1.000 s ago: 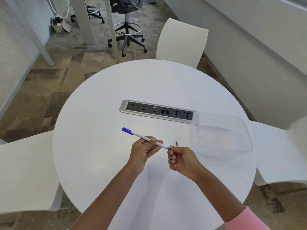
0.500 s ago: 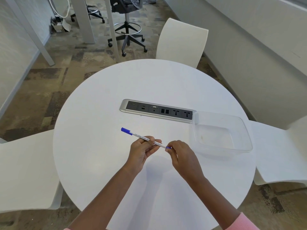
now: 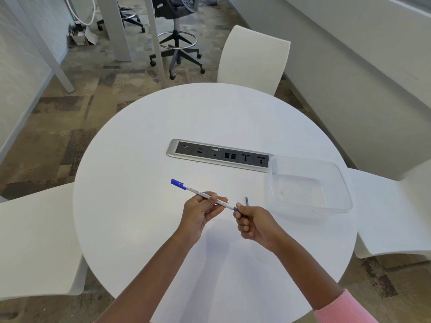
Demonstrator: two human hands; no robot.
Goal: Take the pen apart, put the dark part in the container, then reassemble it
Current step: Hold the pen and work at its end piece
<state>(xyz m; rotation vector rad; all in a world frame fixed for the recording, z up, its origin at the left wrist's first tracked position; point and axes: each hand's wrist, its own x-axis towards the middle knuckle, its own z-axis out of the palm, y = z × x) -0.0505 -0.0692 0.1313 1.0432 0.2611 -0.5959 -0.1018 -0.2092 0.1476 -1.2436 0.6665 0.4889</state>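
Observation:
A white pen with a blue cap at its far-left end is gripped around the middle by my left hand, just above the white round table. Its near blue end meets the thumb side of my right hand. That hand is curled, and a short dark grey rod sticks up out of its fist. The clear plastic container stands to the right of both hands with nothing visible inside.
A silver and black socket strip is set into the table's middle, touching the container's far-left corner. White chairs stand at the left, far side and right. A black office chair is beyond.
Half a second ago my right hand was turned palm-down over the pen's near end, hiding the dark rod. It has turned back, and the rod shows upright again. My left hand has barely moved.

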